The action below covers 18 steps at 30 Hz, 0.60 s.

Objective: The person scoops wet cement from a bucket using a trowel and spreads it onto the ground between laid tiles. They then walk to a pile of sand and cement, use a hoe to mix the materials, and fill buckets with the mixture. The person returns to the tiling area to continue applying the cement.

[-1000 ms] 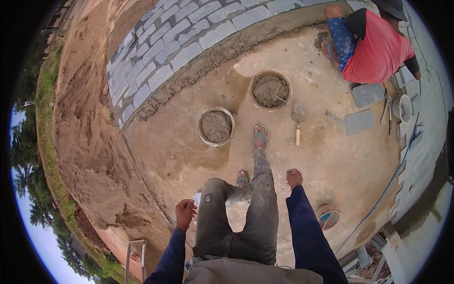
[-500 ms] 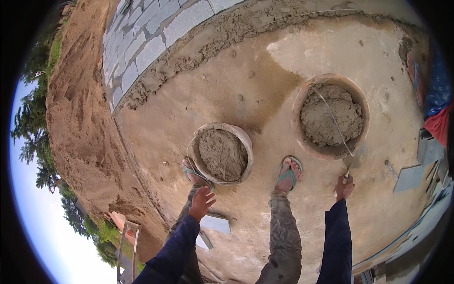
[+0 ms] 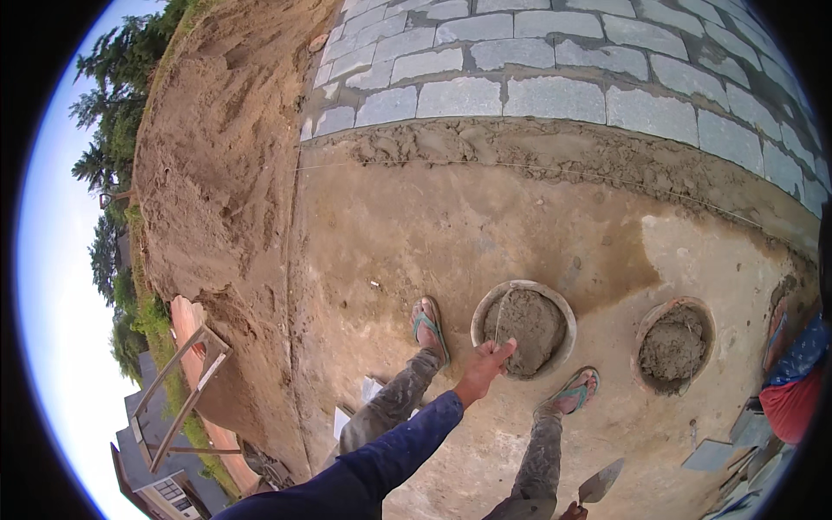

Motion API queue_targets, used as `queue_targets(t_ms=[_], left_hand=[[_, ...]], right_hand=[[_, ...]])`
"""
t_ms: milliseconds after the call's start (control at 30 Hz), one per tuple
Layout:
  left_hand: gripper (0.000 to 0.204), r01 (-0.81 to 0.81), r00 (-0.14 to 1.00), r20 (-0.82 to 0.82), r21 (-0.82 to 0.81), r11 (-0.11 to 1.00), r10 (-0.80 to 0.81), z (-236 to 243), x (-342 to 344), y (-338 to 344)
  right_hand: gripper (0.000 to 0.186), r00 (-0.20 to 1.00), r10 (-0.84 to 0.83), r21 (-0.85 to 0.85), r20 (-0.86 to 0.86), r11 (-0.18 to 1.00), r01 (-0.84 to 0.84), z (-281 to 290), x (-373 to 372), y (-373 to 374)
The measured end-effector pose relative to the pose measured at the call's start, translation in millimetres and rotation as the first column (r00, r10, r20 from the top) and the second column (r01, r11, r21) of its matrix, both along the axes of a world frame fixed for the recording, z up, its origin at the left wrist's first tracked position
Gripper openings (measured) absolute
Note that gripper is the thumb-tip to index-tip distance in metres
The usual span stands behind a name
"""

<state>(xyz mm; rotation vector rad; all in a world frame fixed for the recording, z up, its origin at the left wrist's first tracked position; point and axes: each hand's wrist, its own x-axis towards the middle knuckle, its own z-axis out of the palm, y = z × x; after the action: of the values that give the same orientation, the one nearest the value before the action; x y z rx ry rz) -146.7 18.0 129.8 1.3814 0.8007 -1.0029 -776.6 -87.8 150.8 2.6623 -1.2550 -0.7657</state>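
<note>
My left hand (image 3: 487,371) is closed at the near rim of a round bucket (image 3: 567,340), its fingers pinching the thin wire handle (image 3: 500,316) that rises over the opening. Grey wet mortar (image 3: 530,328) fills much of this bucket, which stands on the ground between my feet. At the lower edge my right hand (image 3: 573,511) is only partly in view, closed on a pointing trowel (image 3: 600,483) whose blade points up and to the right. Farther right stands a second bucket (image 3: 712,334), also holding mortar, with its wire handle lying across it.
Grey paving blocks (image 3: 555,97) lie in rows at the far side, edged by a wet mortar bed (image 3: 520,143) and a taut string (image 3: 598,178). An earth bank (image 3: 208,173) rises at left. Grey tiles (image 3: 709,455) lie at right, near a person's red clothing (image 3: 793,412).
The view has swung to the right relative to my body. My left hand has reached the nearer bucket and taken its handle. My right hand has drawn the trowel back from the farther bucket.
</note>
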Motion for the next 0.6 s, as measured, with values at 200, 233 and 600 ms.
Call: queue_targets(t_ms=[200, 233, 600], left_hand=[[0.037, -0.191, 0.981, -0.036, 0.010, 0.981, 0.192, 32.6, 22.1, 65.8], [0.036, -0.231, 0.972, -0.038, 0.001, 0.973, 0.231, 49.4, 33.7, 78.5], [0.029, -0.358, 0.926, 0.170, 0.123, 0.926, 0.336, 115.3, 169.9, 252.5]], right_hand=[[0.028, 0.877, -0.467, 0.242, -0.112, 0.843, 0.480, 119.6, 114.7, 80.9], [0.028, 0.877, -0.467, 0.258, -0.113, 0.839, 0.479, 128.1, 148.5, 83.8], [0.031, 0.932, -0.361, 0.386, -0.013, 0.858, 0.338, 174.2, 412.6, 149.4]])
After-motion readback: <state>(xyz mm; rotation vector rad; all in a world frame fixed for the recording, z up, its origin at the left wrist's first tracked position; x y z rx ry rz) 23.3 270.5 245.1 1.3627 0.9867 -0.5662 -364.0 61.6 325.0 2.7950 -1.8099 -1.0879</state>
